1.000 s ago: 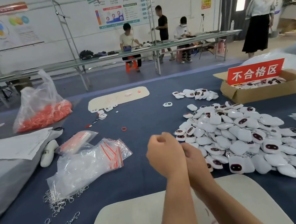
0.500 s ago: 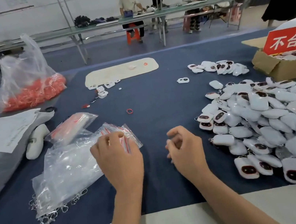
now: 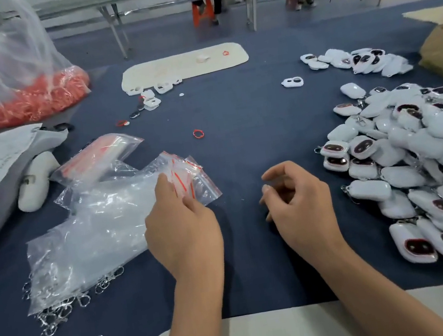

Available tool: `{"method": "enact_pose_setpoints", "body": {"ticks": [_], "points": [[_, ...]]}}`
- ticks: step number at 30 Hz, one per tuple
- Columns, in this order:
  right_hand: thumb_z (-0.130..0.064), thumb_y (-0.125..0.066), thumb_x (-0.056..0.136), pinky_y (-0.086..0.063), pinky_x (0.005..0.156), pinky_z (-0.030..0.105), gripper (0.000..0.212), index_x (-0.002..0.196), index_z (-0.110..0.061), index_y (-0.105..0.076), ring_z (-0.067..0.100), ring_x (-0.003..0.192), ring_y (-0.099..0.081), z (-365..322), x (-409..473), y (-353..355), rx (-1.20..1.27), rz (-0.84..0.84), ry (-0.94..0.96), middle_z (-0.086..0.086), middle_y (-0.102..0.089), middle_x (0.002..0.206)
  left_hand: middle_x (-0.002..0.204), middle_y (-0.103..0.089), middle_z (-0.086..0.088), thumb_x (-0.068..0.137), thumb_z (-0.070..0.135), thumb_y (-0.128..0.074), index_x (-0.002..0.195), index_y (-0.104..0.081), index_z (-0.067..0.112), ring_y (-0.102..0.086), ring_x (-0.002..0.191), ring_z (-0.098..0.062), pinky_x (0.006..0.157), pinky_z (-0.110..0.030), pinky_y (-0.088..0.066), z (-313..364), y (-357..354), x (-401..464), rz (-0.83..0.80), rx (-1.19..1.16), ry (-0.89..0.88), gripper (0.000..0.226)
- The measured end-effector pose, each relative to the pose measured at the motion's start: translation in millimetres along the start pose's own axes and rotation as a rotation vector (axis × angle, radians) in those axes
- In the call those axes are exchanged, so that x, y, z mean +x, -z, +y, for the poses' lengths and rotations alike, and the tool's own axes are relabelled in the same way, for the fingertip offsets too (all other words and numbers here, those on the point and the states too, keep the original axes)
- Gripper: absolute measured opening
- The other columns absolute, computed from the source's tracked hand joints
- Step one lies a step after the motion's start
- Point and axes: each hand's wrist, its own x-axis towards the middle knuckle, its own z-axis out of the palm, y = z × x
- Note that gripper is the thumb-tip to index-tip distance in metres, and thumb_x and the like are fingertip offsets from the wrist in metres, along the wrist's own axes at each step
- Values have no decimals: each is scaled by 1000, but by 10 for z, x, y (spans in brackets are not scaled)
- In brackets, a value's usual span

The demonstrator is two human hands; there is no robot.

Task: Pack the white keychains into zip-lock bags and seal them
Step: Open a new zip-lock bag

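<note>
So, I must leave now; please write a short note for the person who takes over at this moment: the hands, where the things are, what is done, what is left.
Left hand: fingertips pinching the top zip-lock bag of the loose pile of zip-lock bags, front left on the blue table.
Right hand: loosely curled, holding nothing, just above the table.
White keychains: large heap on the right, a smaller group farther back.
Done: no filled or sealed bag in view.
Left: pull one bag free, open it, put keychains in, press the zip shut, repeat for the heap.
</note>
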Motion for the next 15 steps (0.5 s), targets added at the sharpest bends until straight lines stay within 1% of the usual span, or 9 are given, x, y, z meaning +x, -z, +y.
{"method": "enact_pose_setpoints", "body": {"ticks": [3,5,7,9,10,12,13,14,15], "points": [[-12,-67,97,-57,59,36,18,91,-28,-63,17,57,-66,-3,-2,3,1,9,9,-5,-71,71,112,-78,0,99,14,-61,129,-69,22,-66,105,-36,87,-39,-47,42,34,-32,98,-134,-54,33],[-16,-66,99,-56,54,34,16,89,-27,-63,16,54,-66,-12,3,12,26,-5,10,-4,-70,69,105,-79,-1,98,10,-59,122,-74,20,-71,98,-32,87,-35,-49,102,55,-65,97,-208,-151,30],[-25,-62,104,-52,49,31,17,86,-25,-64,16,50,-64,-44,0,23,85,-55,4,-3,-70,70,91,-77,1,92,5,-51,115,-74,21,-71,85,-29,80,-34,-53,170,44,-156,14,-213,-306,36],[-32,-55,107,-50,51,27,29,81,-24,-65,13,51,-63,-77,0,24,133,-105,-1,-3,-70,69,91,-75,0,89,1,-48,114,-72,19,-69,84,-27,76,-37,-55,227,-23,-277,-153,-210,-430,39],[-34,-53,109,-48,54,23,36,75,-27,-64,9,53,-61,-86,2,35,136,-106,3,-7,-69,67,91,-74,1,91,2,-49,113,-70,19,-68,84,-26,73,-37,-54,250,-69,-346,-247,-199,-485,34],[-39,-53,109,-41,54,17,49,61,-30,-57,1,53,-53,-89,27,64,119,-61,-16,-15,-61,58,82,-69,8,93,6,-54,108,-66,18,-63,73,-21,60,-29,-44,278,-143,-460,-364,-159,-604,23],[-42,-55,107,-39,53,16,51,58,-29,-55,0,52,-51,-81,46,82,124,-30,-47,-16,-59,55,79,-67,11,91,8,-56,111,-65,19,-60,69,-18,58,-27,-42,281,-170,-486,-394,-157,-638,24],[-43,-59,105,-39,53,16,50,58,-27,-56,0,52,-52,-68,64,93,144,-7,-77,-16,-60,55,80,-68,11,90,8,-58,115,-64,20,-61,70,-17,58,-29,-45,275,-192,-485,-418,-164,-642,28],[-43,-63,103,-41,54,15,46,61,-25,-60,0,52,-55,-57,78,106,167,3,-98,-14,-64,57,83,-70,9,89,9,-59,119,-64,20,-63,73,-18,62,-33,-50,259,-220,-471,-441,-178,-634,32]]}}
